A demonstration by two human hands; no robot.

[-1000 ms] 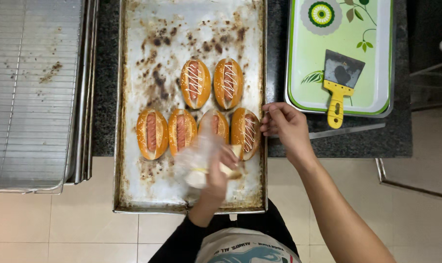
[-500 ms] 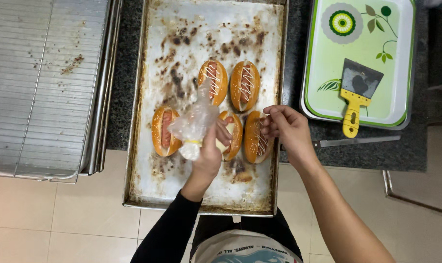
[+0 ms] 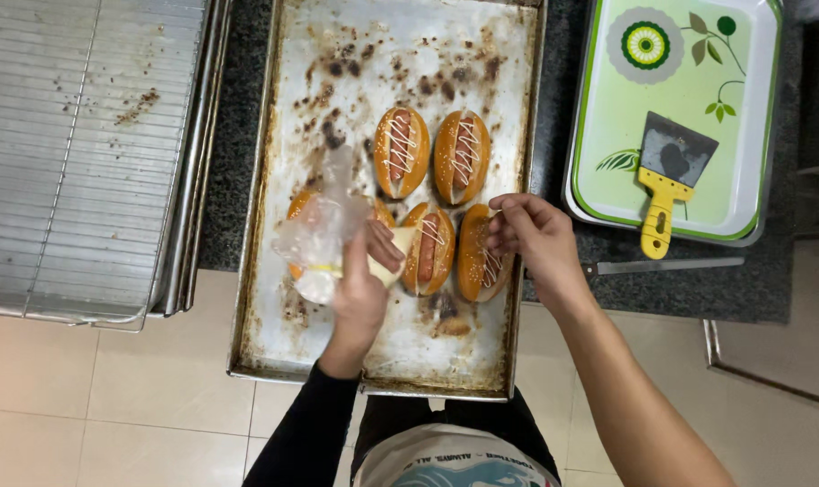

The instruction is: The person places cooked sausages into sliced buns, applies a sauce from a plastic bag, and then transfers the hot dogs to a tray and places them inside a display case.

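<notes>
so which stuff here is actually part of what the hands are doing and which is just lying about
In use:
- piping bag, held by the left hand
- sausage buns; the right hand touches the rightmost one
- baking tray under the buns

Lying about:
- wire rack
- green tray
- yellow-handled scraper on it

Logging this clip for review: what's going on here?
A person stands over a stained baking tray of sausage buns. The left hand grips a clear piping bag of pale sauce above the front row. The right hand touches the rightmost front bun. The two back buns carry white zigzag lines. A yellow-handled scraper lies on a green tray.
</notes>
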